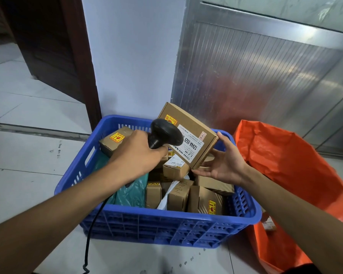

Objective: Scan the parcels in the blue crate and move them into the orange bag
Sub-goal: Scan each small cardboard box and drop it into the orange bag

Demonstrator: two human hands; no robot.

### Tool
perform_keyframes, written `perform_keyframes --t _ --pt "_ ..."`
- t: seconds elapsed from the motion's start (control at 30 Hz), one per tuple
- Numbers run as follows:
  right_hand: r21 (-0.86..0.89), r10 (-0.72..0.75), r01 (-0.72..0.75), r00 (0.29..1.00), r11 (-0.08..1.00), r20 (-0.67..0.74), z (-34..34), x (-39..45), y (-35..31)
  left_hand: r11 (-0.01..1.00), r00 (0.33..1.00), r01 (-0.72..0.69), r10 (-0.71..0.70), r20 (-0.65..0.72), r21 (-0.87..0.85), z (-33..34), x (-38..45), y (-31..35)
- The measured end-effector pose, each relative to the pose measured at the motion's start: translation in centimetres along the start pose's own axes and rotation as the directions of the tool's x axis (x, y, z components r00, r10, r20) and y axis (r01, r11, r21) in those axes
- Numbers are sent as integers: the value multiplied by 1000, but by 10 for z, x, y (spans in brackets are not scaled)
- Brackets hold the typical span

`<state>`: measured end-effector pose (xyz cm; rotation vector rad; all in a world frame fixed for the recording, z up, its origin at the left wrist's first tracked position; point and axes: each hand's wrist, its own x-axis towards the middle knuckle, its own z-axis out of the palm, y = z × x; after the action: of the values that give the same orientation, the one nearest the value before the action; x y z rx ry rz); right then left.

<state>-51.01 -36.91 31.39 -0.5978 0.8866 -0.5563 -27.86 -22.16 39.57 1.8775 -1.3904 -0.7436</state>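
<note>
A blue crate [166, 228] on the floor holds several brown cardboard parcels [178, 196] and a teal plastic mailer [133, 192]. My right hand [224, 163] holds a flat cardboard box [194, 127] tilted above the crate, with fingers under its lower edge and thumb at its right corner; its white label faces me. My left hand [135, 153] grips a black barcode scanner [162, 135], whose head sits right in front of that label. The orange bag [293, 175] stands open to the right of the crate.
The scanner's black cable [91, 234] hangs down over the crate's near left side to the tiled floor. A white wall and a metal-framed panel [255, 66] stand directly behind the crate. A dark wooden door [53, 46] stands at the back left. A small parcel [268, 224] lies inside the bag.
</note>
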Motion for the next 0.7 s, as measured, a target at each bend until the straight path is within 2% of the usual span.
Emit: perform_keyframes --t 0.3,0.5,0.7 --pt "114 -159 175 978 978 -132 -19 -1 -17 1000 1000 -5 4 -27 -22 0 -1 1" --pt "234 -282 345 922 909 -267 -45 -9 -34 1000 1000 -8 8 -29 0 -1 -1 0" --pt "249 -354 478 839 842 -412 -76 -22 -45 1000 999 -2 2 -37 -8 -1 -1 0"
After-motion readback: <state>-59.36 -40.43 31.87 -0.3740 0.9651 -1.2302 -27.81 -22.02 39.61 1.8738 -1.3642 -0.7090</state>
